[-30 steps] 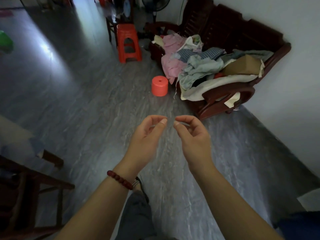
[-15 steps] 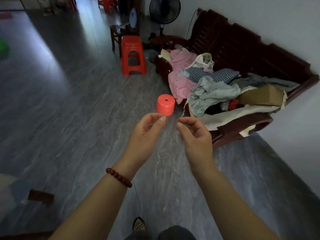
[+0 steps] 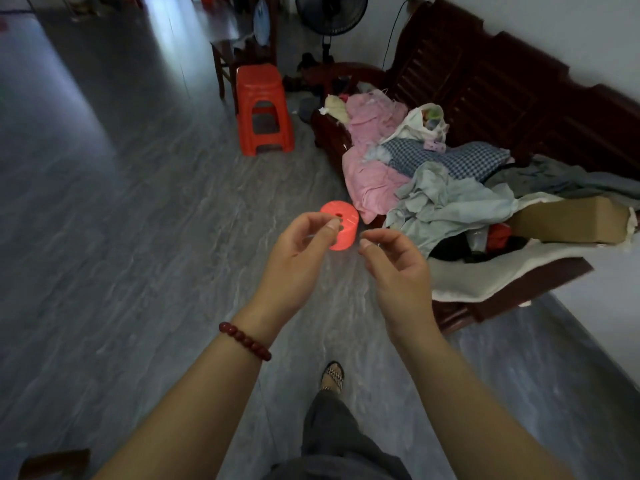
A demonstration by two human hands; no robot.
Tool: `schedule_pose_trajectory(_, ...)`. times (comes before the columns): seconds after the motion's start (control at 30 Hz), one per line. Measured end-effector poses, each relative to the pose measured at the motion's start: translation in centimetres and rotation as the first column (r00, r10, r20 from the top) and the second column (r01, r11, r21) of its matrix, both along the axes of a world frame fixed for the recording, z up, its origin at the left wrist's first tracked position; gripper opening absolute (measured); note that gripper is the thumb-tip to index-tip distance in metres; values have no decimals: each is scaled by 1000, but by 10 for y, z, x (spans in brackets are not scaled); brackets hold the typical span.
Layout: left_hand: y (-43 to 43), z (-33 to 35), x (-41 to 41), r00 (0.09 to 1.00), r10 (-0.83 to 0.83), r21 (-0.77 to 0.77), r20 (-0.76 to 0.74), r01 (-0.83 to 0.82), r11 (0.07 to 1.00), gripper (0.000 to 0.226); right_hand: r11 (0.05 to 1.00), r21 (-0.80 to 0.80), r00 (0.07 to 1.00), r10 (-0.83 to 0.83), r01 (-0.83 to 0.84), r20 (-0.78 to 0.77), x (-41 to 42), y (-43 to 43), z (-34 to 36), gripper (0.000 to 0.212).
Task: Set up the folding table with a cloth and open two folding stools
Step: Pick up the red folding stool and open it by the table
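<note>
Hands hover apart above the floor [image 3: 138, 237]: left hand [image 3: 294, 268] and right hand [image 3: 398, 271] each press thumb and forefinger together, on what I cannot tell. Just beyond the fingers, a collapsed orange folding stool [image 3: 346, 233] stands on the floor beside a wooden sofa [image 3: 502, 98] heaped with clothes [image 3: 374, 181].

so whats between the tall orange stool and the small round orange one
Bare grey floor between the tall orange stool and the round orange one, seen in the head view.

Orange stool [image 3: 265, 98], coral cylinder [image 3: 347, 233], pink cloth [image 3: 370, 188], blue-checked cloth [image 3: 450, 161]; grey streaked floor [image 3: 138, 237]
</note>
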State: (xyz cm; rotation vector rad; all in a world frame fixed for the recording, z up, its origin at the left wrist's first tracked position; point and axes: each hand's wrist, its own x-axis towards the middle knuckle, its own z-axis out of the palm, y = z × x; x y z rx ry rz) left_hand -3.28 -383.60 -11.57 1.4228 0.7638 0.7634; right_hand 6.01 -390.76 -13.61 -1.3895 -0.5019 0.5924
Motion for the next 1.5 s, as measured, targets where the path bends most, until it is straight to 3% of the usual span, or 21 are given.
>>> schedule_pose_trajectory(0.23, 105, 18, 112, 1000, -22, 24, 9, 22, 999, 11, 1000, 15, 1000, 19, -19, -7, 105, 103, 17, 16)
schedule_pose_trajectory(0.47, 178, 6, 170, 1000, 7, -34, 3, -6, 999, 10, 1000, -15, 1000, 13, -13, 14, 173, 167, 14, 18)
schedule_pose_trajectory(0.67, 254, -4, 223, 998, -56, -64, 15, 57, 996, 9, 998, -52, 998, -22, 20, -50, 217, 241, -3, 14)
schedule_pose_trajectory(1.07, 458, -21, 341, 979, -195, -25, 59, 196, 980, 10, 994, -34, 994, -108, 108, -3, 331, 434, 4, 19)
schedule_pose_trajectory(1.5, 557, -84, 440, 969, -240, -22, -52, 239, 971, 7, 982, -186, 998, -50, 44, -27, 436, 525, -62, 20)
